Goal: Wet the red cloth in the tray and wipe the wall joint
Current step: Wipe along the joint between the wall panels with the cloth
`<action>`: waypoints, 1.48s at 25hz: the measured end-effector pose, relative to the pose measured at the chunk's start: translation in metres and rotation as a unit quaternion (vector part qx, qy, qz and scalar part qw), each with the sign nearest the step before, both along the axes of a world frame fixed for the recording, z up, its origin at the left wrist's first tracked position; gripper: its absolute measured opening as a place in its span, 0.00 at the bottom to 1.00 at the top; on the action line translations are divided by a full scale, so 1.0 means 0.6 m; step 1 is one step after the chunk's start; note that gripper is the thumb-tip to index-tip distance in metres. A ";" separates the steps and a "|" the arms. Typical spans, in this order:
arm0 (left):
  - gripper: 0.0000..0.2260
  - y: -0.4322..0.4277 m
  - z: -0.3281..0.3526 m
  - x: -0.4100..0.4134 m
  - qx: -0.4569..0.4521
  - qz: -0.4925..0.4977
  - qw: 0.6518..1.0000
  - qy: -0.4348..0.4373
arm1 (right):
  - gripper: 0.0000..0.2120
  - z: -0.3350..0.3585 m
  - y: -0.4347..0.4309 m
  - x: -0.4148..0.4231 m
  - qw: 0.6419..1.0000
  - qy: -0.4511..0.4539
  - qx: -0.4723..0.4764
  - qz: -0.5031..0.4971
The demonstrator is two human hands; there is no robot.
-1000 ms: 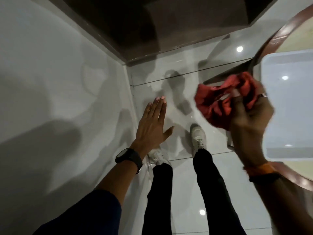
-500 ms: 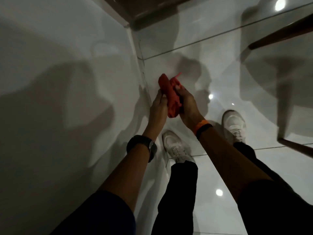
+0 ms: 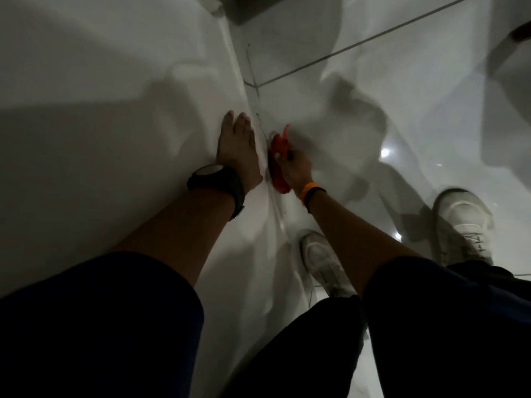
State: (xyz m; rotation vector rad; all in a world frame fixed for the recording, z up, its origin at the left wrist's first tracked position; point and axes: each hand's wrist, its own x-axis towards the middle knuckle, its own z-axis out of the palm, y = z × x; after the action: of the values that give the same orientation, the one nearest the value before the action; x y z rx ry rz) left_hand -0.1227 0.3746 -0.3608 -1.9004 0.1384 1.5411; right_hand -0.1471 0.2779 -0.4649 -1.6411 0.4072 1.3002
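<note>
My right hand [image 3: 296,168] grips the bunched red cloth [image 3: 279,156] and presses it against the wall joint [image 3: 253,90], the line where the white wall meets the glossy floor tiles. My left hand [image 3: 238,150] lies flat and open on the wall just left of the cloth, fingers together and pointing along the joint. A black watch sits on the left wrist and an orange band on the right. The tray is out of sight.
White wall [image 3: 100,110] fills the left side. Glossy floor tiles [image 3: 359,96] with a dark grout line run on the right. My two white shoes [image 3: 324,262] [image 3: 462,222] stand close to the joint. A dark furniture leg [image 3: 517,33] shows at top right.
Both hands have dropped toward the floor. The left hand let go of the cloth and went flat on the wall; the right hand pushed the cloth onto the joint.
</note>
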 end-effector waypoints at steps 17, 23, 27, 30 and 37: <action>0.40 0.012 -0.013 0.023 0.041 -0.081 0.995 0.045 | 0.21 -0.071 0.154 0.108 0.992 -0.119 0.044 0.003; 0.41 0.002 0.004 0.010 0.032 -0.078 0.995 0.046 | 0.21 -0.040 0.048 -0.032 0.994 -0.083 0.064 -0.036; 0.43 -0.006 0.015 -0.018 0.020 -0.080 0.995 0.061 | 0.25 -0.032 -0.039 -0.210 0.996 0.035 -0.056 -0.067; 0.43 -0.005 0.012 -0.020 0.018 -0.079 0.995 0.061 | 0.25 -0.039 0.001 -0.191 0.986 0.075 -0.123 -0.089; 0.45 0.016 -0.004 0.015 0.037 -0.078 0.996 0.015 | 0.29 -0.074 0.161 0.121 0.988 -0.125 0.066 -0.067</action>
State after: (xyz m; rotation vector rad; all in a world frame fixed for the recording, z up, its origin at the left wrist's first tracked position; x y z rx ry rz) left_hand -0.1135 0.3843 -0.3631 -1.7669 0.2343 1.4517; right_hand -0.0742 0.3746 -0.5094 -1.6112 0.2686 0.9866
